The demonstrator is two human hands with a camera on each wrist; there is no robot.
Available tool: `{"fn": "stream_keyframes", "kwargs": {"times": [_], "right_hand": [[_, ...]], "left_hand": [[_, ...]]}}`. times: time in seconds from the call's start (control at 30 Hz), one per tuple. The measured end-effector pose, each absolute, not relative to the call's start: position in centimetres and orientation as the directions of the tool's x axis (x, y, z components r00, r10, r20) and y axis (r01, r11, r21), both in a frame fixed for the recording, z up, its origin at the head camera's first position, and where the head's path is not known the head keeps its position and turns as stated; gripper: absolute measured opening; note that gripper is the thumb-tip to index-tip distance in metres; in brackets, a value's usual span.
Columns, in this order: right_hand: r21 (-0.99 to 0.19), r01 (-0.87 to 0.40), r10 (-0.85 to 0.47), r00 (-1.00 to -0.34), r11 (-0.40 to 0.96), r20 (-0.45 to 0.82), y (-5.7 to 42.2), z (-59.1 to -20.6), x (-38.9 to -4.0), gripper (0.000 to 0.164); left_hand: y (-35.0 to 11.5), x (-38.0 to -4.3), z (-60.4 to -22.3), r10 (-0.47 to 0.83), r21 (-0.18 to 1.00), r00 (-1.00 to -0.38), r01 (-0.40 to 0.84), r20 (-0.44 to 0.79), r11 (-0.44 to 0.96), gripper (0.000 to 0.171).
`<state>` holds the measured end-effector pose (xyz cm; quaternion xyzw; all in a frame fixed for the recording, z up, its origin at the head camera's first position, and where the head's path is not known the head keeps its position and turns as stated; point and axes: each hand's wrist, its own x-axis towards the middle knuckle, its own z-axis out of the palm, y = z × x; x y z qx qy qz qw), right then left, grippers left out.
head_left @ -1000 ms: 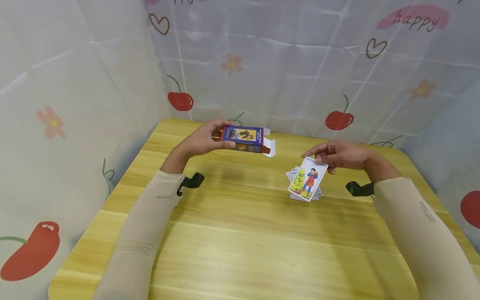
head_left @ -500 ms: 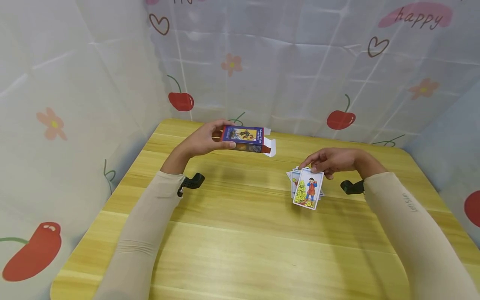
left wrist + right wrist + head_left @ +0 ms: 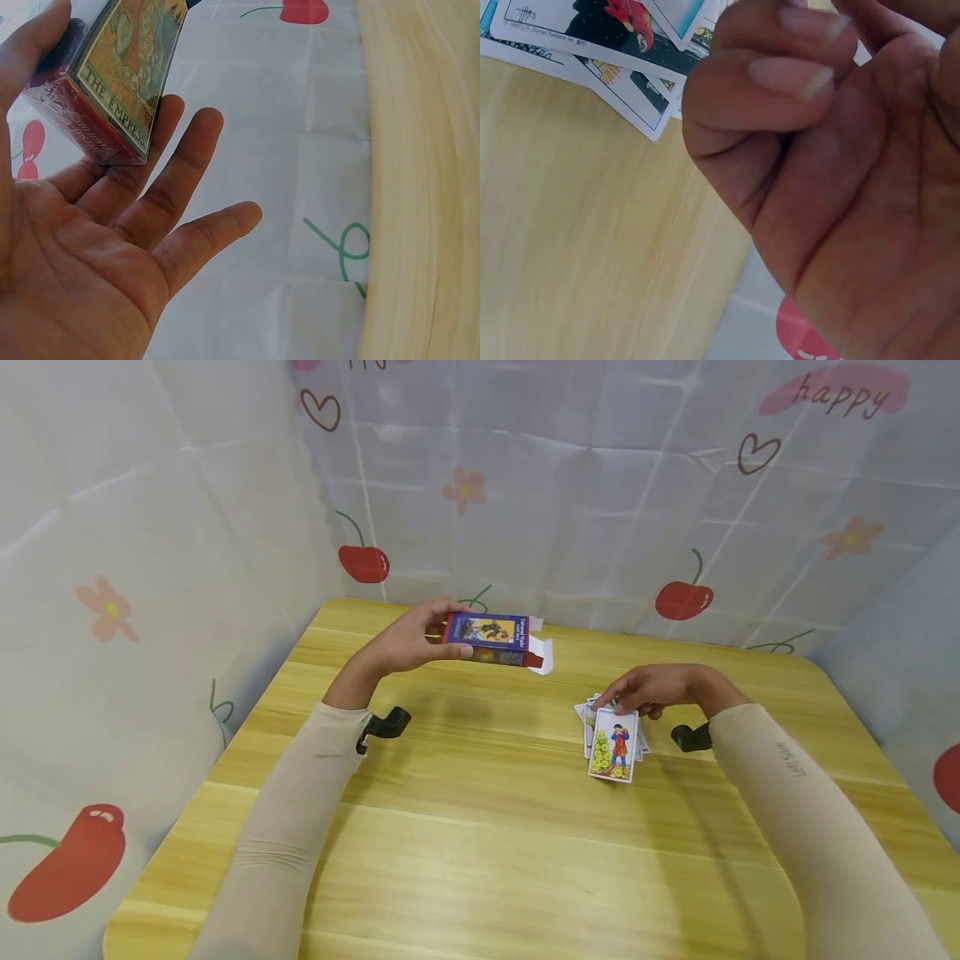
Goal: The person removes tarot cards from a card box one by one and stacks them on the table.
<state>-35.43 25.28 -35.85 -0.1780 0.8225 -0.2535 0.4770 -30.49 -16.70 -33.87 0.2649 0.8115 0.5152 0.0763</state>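
Note:
My left hand [image 3: 403,638] holds a blue and red tarot card box [image 3: 489,630] above the table, thumb on the near side and fingers behind. The box lies on its side with its white end flaps out at the right. In the left wrist view, the box [image 3: 120,90] shows a picture labelled "The Empress", and the other fingers spread away from it. At the right, my right hand [image 3: 654,687] pinches the top edge of a tarot card [image 3: 613,747], picture up. Beneath that card is an uneven pile of tarot cards [image 3: 588,718]; the right wrist view shows only part of them.
A light wooden table [image 3: 465,843] spreads in front of and between the arms. Printed white sheets [image 3: 555,527] with cherries, flowers and hearts stand behind and along the sides. Black wrist mounts [image 3: 388,723] stick out from both sleeves.
My right hand has come down and a little left, bringing the card from a tilt to nearly straight over the pile's near part. The left hand and the box have stayed in place.

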Motion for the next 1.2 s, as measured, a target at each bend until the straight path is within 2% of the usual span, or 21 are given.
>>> {"fn": "stream_keyframes", "kwargs": {"times": [0.17, 0.47, 0.73, 1.2], "right_hand": [[-0.579, -0.059, -0.526, -0.500, 0.813, -0.688, 24.8, -36.3, -35.7, 0.038], [-0.593, -0.095, -0.556, -0.488, 0.800, -0.672, 24.4, -36.9, -35.8, 0.039], [-0.540, -0.150, -0.520, -0.564, 0.828, -0.641, 23.7, -37.6, -35.6, 0.036], [-0.568, -0.188, -0.525, -0.675, 0.801, -0.518, 23.4, -38.3, -35.2, 0.039]], "left_hand": [[-16.7, -30.6, -33.9, 0.510, 0.877, -0.847, 0.351, 0.149, 0.328, 0.062], [-16.7, -30.6, -33.9, 0.516, 0.876, -0.844, 0.354, 0.148, 0.327, 0.063], [-16.8, -30.6, -34.0, 0.513, 0.876, -0.845, 0.354, 0.151, 0.326, 0.062], [-16.8, -30.5, -34.0, 0.506, 0.876, -0.849, 0.352, 0.150, 0.330, 0.061]]}}
